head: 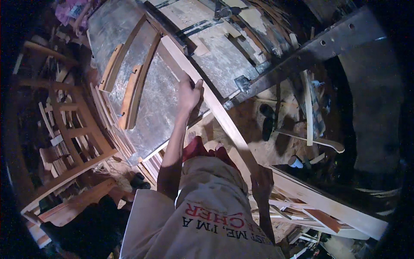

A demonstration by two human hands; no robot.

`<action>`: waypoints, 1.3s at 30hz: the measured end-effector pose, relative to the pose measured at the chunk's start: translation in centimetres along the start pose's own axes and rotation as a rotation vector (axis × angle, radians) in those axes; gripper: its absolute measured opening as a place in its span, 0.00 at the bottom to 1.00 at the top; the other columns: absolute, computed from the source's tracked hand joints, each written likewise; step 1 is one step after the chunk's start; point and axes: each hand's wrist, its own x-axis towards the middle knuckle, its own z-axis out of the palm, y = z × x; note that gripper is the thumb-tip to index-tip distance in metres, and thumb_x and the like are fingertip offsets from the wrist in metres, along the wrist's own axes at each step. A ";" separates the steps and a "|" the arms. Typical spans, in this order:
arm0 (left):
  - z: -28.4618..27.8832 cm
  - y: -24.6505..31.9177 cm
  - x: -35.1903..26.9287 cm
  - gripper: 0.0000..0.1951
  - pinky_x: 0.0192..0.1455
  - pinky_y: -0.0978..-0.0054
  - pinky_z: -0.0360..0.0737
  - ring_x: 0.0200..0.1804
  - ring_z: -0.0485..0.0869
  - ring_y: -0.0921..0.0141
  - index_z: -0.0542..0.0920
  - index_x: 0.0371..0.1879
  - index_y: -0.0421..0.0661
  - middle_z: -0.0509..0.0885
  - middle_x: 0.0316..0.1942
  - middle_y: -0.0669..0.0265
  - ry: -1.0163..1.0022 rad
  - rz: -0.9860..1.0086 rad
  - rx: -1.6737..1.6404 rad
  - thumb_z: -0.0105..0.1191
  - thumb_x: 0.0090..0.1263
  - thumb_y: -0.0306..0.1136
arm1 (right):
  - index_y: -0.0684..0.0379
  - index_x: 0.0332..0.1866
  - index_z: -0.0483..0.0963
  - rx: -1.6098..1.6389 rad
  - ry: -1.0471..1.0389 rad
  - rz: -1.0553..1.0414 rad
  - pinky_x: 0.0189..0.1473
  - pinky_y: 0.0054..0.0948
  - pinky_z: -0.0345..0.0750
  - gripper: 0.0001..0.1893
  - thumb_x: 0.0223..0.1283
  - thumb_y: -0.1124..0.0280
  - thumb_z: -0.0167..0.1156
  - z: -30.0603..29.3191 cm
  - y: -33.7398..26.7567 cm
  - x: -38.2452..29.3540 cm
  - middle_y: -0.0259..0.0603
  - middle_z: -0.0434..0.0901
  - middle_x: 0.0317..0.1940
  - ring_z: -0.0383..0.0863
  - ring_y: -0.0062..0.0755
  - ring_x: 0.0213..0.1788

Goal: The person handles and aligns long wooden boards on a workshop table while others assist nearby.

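A long, pale wooden strip (pixel 223 118) runs slantwise from the metal machine table (pixel 158 94) back to my right side. My left hand (pixel 189 92) grips it partway along its length, over the table's front part, with the thumb on top. Its near end is in my right hand (pixel 261 179), beside my waist and off the table. Along its far part, the strip lies beside a dark straight edge (pixel 207 76) on the table. Shadow hides most of my right hand's fingers.
Dark wooden bars (pixel 144 81) with lighter wooden blocks (pixel 129 97) lie on the table's left. A steel beam (pixel 310 51) with holes juts out at right. A wooden frame (pixel 76 129) stands left; boards (pixel 330 200) are stacked right. Another person (pixel 69 13) is at the far left.
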 end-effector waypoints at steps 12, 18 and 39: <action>-0.1 -2.4 2.7 0.29 0.61 0.49 0.69 0.51 0.75 0.44 0.70 0.62 0.33 0.82 0.43 0.43 0.128 0.119 0.312 0.59 0.70 0.42 | 0.63 0.55 0.78 0.065 -0.006 0.037 0.52 0.45 0.78 0.21 0.55 0.76 0.67 0.8 -0.2 1.9 0.53 0.79 0.46 0.80 0.58 0.49; -0.7 -3.4 4.4 0.31 0.60 0.49 0.71 0.51 0.76 0.43 0.69 0.65 0.33 0.83 0.43 0.42 0.130 0.078 0.286 0.58 0.71 0.45 | 0.61 0.58 0.77 0.038 -0.024 -0.002 0.49 0.45 0.79 0.22 0.56 0.75 0.67 1.4 -1.2 3.0 0.51 0.77 0.45 0.80 0.56 0.47; -3.4 -1.7 8.6 0.26 0.68 0.44 0.66 0.64 0.77 0.45 0.71 0.65 0.49 0.84 0.57 0.48 0.012 -0.021 0.196 0.58 0.70 0.44 | 0.56 0.58 0.76 -0.162 -0.087 0.066 0.44 0.47 0.79 0.23 0.56 0.71 0.69 3.9 -5.1 6.7 0.48 0.76 0.42 0.81 0.54 0.45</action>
